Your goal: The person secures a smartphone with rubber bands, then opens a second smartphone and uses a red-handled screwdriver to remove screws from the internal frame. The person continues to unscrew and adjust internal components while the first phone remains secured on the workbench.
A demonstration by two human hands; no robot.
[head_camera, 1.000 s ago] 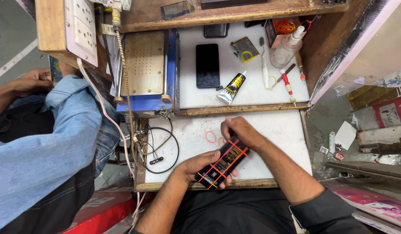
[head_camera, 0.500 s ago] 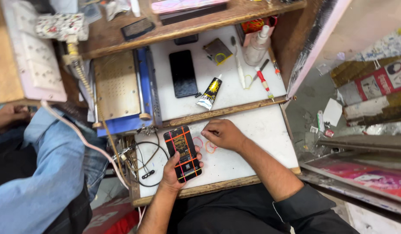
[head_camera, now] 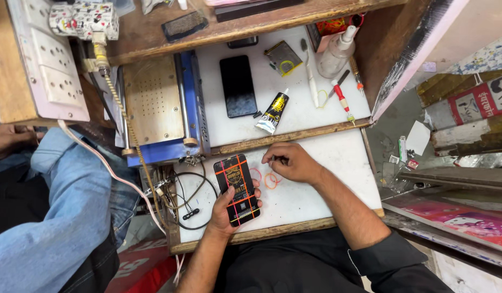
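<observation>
My left hand (head_camera: 225, 210) holds a black phone (head_camera: 237, 189) wrapped in several orange rubber bands, lying lengthwise on the white lower board (head_camera: 316, 190). My right hand (head_camera: 290, 162) rests on the board just right of the phone, fingers pinched together over loose orange rubber bands (head_camera: 266, 178); whether it grips one is hidden by the fingers.
On the upper white shelf lie a black phone screen (head_camera: 238, 86), a black-and-yellow glue tube (head_camera: 272, 112), a red screwdriver (head_camera: 342, 101) and a white squeeze bottle (head_camera: 336, 52). A blue-framed perforated plate machine (head_camera: 153, 106) sits left. Black cable (head_camera: 191, 201) coils beside my left hand. Another person's denim sleeve (head_camera: 61, 211) is at left.
The phone has turned upright in my left hand and sits further left. My right hand has left the phone and moved onto the loose rubber bands.
</observation>
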